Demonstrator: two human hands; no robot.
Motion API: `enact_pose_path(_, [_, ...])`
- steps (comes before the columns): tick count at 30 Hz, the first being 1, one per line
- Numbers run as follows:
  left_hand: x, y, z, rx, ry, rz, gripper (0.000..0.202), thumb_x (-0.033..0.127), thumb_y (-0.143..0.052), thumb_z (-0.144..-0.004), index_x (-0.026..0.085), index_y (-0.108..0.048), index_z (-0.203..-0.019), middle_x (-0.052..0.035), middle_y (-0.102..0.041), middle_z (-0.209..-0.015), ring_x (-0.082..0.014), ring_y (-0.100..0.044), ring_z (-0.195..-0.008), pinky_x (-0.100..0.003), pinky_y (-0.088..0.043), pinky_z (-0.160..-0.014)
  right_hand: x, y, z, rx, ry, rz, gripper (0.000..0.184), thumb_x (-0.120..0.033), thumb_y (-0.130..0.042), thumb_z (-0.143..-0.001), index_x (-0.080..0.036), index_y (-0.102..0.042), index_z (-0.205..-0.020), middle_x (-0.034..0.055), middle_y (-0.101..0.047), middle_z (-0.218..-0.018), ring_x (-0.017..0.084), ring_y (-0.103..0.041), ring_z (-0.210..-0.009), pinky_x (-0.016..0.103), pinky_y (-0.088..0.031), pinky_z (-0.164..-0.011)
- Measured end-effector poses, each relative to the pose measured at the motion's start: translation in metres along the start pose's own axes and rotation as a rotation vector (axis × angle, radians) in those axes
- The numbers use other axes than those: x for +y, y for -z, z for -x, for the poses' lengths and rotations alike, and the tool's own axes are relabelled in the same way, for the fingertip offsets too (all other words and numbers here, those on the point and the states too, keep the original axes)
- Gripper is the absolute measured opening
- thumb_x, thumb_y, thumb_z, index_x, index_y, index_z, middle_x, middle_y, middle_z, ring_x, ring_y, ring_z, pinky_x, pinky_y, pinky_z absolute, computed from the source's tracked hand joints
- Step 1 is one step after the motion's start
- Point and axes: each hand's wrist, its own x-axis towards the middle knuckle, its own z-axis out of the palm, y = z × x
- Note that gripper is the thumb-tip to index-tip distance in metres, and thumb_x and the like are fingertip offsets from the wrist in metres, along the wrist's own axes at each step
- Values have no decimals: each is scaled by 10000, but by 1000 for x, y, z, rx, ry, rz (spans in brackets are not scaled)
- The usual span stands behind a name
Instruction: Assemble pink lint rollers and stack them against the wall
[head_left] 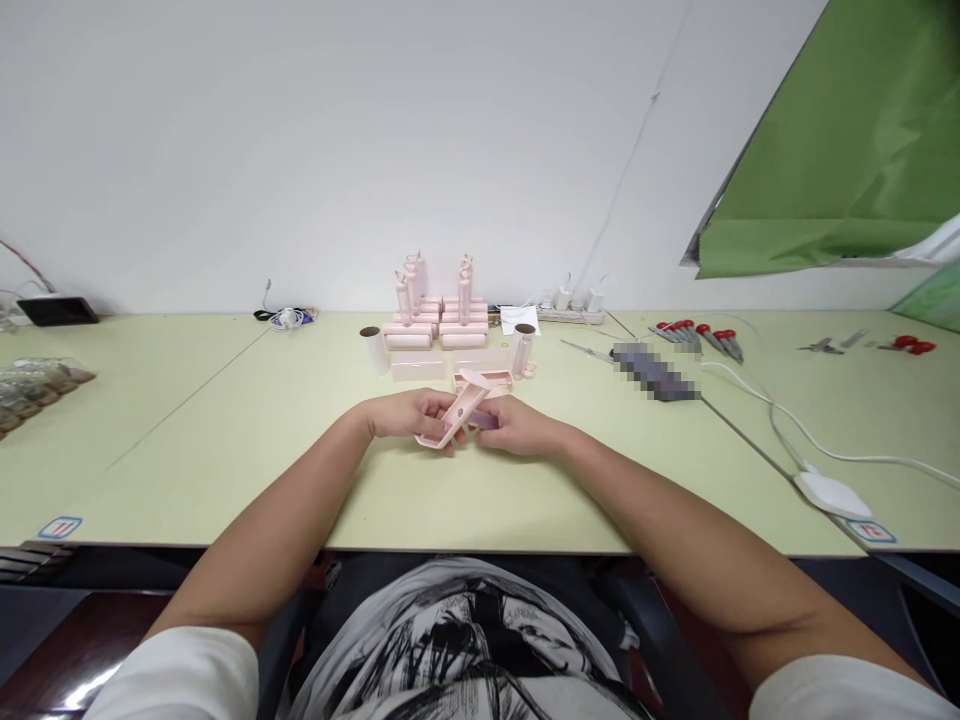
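Both my hands meet over the middle of the pale green table (225, 440). My left hand (409, 412) is closed on a long pink plastic housing (454, 415), which tilts up to the right. My right hand (517, 425) is closed around a small purple part (484, 420) pressed against that housing. Just behind my hands lie more pink pieces (484, 378). A stack of pink housings with upright pink handles (439, 310) stands farther back, flanked by two white rolls (373, 348).
Red-handled screwdrivers (697, 335) and a blurred dark object (656, 372) lie at the right. A white cable and adapter (829, 492) run along the right front. A power strip (574, 310) sits by the wall. A bag of parts (34, 385) rests at the far left.
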Motion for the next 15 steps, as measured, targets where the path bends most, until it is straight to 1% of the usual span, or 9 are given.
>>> enact_pose_path(3, [2, 1, 1, -8, 35, -13, 510, 334, -797, -739, 182, -636, -1198, -140, -712, -1099, -228, -711, -911, -322, -556, -796, -1, -1, 0, -19, 0, 11, 231, -174, -592, -705, -184, -701, -908, -34, -575, -689, 140, -474, -648, 237, -346, -597])
enact_pose_path(5, [4, 0, 2, 11, -2, 6, 557, 355, -791, -750, 191, -607, -1250, -131, -718, -1084, -237, -711, -934, -328, -552, -811, -3, -2, 0, -17, -12, 19, 228, -184, -612, -709, -183, -708, -916, -35, -570, -664, 139, -476, -631, 235, -344, -585])
enact_pose_path(7, [6, 0, 3, 37, -39, 19, 562, 391, -767, -778, 189, -590, -1271, -120, -729, -1036, -235, -710, -942, -323, -543, -818, -4, -3, 0, -12, -33, 40, 229, -191, -614, -717, -180, -713, -923, -36, -558, -645, 136, -468, -610, 234, -335, -567])
enact_pose_path(10, [4, -1, 1, 61, -49, 29, 492, 424, -743, -802, 168, -612, -1201, -117, -743, -955, -225, -716, -890, -326, -537, -807, -4, -2, 0, -20, -39, 62, 245, -194, -607, -729, -181, -718, -947, -36, -570, -659, 131, -470, -597, 235, -335, -562])
enact_pose_path(13, [-1, -2, -2, 60, -49, 74, 424, 435, -753, -789, 162, -633, -1091, -110, -744, -900, -221, -723, -805, -337, -543, -777, -2, -2, 0, -25, -11, 37, 267, -194, -625, -724, -184, -722, -972, -29, -611, -690, 138, -496, -619, 236, -359, -588])
enact_pose_path(15, [-4, -2, -4, 55, -58, 99, 396, 434, -757, -785, 162, -640, -1047, -102, -742, -879, -219, -724, -787, -337, -543, -766, -2, -1, 0, -24, 0, 25, 268, -195, -634, -724, -184, -725, -975, -26, -625, -692, 144, -505, -631, 239, -371, -603])
